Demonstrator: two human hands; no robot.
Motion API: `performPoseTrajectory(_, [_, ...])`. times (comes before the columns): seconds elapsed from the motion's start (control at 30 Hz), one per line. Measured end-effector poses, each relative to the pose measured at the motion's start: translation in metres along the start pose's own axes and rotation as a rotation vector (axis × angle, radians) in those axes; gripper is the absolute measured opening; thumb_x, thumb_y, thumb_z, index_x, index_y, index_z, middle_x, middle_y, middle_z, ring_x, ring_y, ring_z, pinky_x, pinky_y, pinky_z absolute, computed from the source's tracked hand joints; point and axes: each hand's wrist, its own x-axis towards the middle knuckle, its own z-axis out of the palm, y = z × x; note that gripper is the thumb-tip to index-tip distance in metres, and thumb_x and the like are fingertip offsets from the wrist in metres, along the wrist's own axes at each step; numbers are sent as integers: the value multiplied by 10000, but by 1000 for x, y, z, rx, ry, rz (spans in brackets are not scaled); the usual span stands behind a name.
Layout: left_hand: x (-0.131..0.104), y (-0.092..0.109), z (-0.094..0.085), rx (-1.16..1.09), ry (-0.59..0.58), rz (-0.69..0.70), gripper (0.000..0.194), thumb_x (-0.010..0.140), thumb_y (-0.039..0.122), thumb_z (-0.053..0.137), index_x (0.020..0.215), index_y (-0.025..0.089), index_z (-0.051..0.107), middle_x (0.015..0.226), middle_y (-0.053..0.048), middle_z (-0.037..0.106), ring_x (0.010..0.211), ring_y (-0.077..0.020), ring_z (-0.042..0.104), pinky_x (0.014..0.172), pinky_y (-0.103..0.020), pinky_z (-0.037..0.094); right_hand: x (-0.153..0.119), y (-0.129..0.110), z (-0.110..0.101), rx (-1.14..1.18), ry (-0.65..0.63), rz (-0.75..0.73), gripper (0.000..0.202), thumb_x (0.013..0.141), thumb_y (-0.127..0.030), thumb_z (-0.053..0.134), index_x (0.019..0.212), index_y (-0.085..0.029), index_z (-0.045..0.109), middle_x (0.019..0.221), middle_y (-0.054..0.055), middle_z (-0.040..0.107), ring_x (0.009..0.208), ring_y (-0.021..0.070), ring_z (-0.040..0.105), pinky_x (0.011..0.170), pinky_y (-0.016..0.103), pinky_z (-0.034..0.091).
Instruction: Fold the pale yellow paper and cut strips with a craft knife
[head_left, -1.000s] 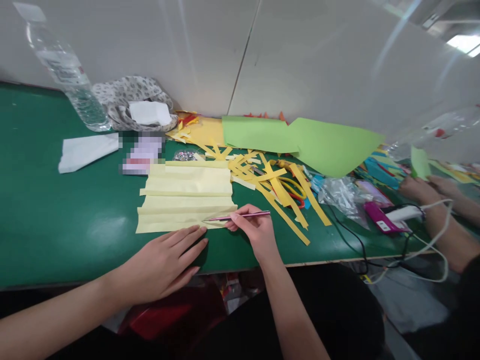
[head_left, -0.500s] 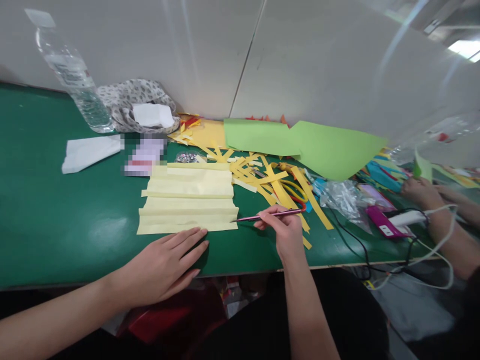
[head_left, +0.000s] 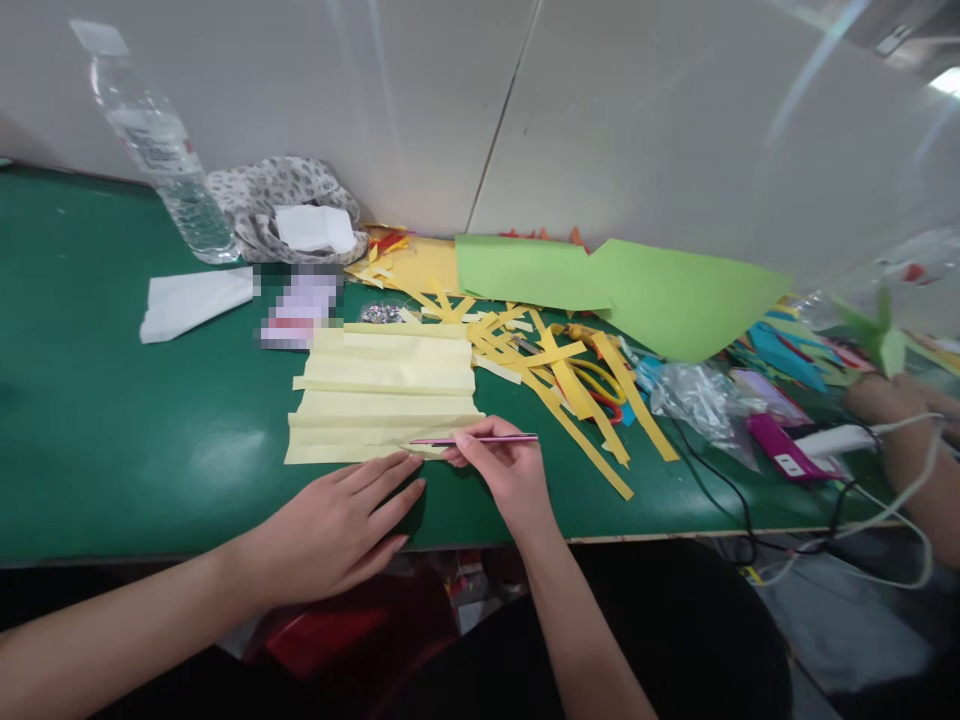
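While our left hand (head_left: pixel 349 520) is lying open, palm down, fingertips resting at the near edge of the pale yellow paper (head_left: pixel 386 375), our right hand (head_left: pixel 499 465) is pinching a slim pink tool (head_left: pixel 499 438) between thumb and fingers. Its tip is pointing left over the paper's near part; we are not managing to tell whether it is touching. The paper is lying creased on the green table (head_left: pixel 187 420), right before us. Yellow strips (head_left: pixel 568 385) are lying in a loose heap just right of it, green sheets (head_left: pixel 675 295) behind them. A bottle (head_left: pixel 165 160) is standing back left, beside a spotted cloth (head_left: pixel 281 183). Far right, another person's hands (head_left: pixel 885 402) are showing, blurred.
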Motion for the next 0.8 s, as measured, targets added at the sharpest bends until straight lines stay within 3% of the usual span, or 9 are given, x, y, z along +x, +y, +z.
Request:
performPoseTrajectory(0.37, [-1,-1,0,-27,18,-7,393,907,304,410,1245,117,481,1355,-160,469,1255,-273,427,978,-388,436,6,1,-10,-86,35,-17,198,708,-350,682,673,-167,613,585,29,683,526,145,629,557,269,538])
performPoseTrajectory(0.7, [-1,0,2,-28,10,-4,408,908,309,410,1265,122,471,1383,-151,438,1266,-270,413,979,-388,438,11,-11,-61,-158,300,-101,102,657,-213,643,568,-169,619,468,-13,606,442,111,554,484,224,454])
performPoseTrajectory(0.8, [-1,0,1,-28,26,-14,407,905,302,418,1270,128,470,1390,-143,431,1266,-264,414,986,-377,434,10,-11,-64,-113,344,-153,100,644,-193,631,547,-173,614,452,-25,578,432,111,546,462,221,437])
